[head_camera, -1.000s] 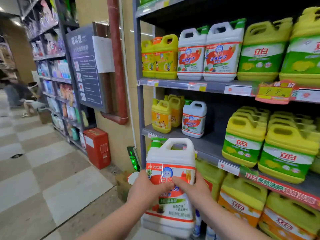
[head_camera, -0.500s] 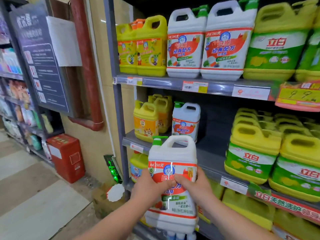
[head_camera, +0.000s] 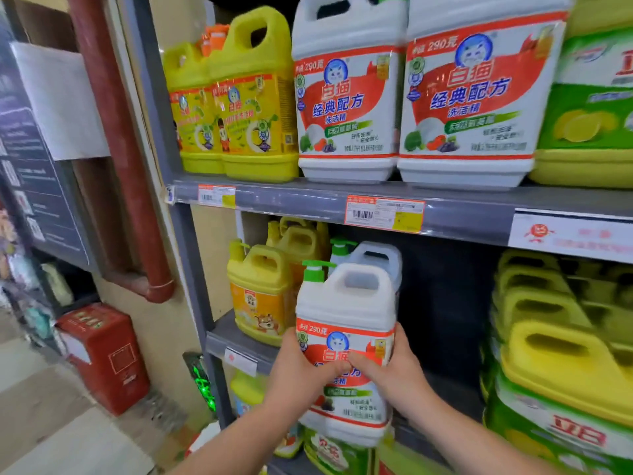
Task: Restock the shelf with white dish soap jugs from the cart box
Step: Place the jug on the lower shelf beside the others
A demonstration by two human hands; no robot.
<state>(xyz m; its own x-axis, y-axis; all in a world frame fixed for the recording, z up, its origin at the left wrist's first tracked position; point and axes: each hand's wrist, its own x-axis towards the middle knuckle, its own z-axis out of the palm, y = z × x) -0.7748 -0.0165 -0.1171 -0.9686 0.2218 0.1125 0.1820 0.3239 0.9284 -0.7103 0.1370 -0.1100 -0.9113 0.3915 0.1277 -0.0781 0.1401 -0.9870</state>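
Holding: both hands clasp one white jug (head_camera: 346, 313) upright in front of the middle shelf (head_camera: 239, 341), its base level with or just below the shelf edge; whether it touches the shelf cannot be told.
Left hand: the left hand (head_camera: 301, 368) grips the jug's left side, thumb across the red label.
Right hand: the right hand (head_camera: 394, 368) grips the right side, thumb on the label; the two thumbs nearly meet at the label's middle.
Jug: white body, green pump cap (head_camera: 315, 270) at its top left, moulded handle on top, red and white label with blue lettering.
Behind it: a second white jug (head_camera: 373, 258) stands on the middle shelf just behind the held one, mostly hidden by it.
Left of it: yellow jugs (head_camera: 263, 289) with orange labels stand on the same shelf, just beside the held jug.
Right of it: a dark open stretch of shelf, then rows of yellow-green jugs (head_camera: 561, 358) at the far right.
Upper shelf: the upper shelf (head_camera: 308, 197) carries two yellow jugs (head_camera: 236, 108), two large white jugs (head_camera: 411, 94) with the same label, and a green-labelled jug at the right edge.
Price tags: paper tags (head_camera: 385, 214) are clipped along the upper shelf's front rail.
Aisle: a red pipe (head_camera: 116, 138) runs down the wall at left, with a red box (head_camera: 102, 354) on the floor below it.
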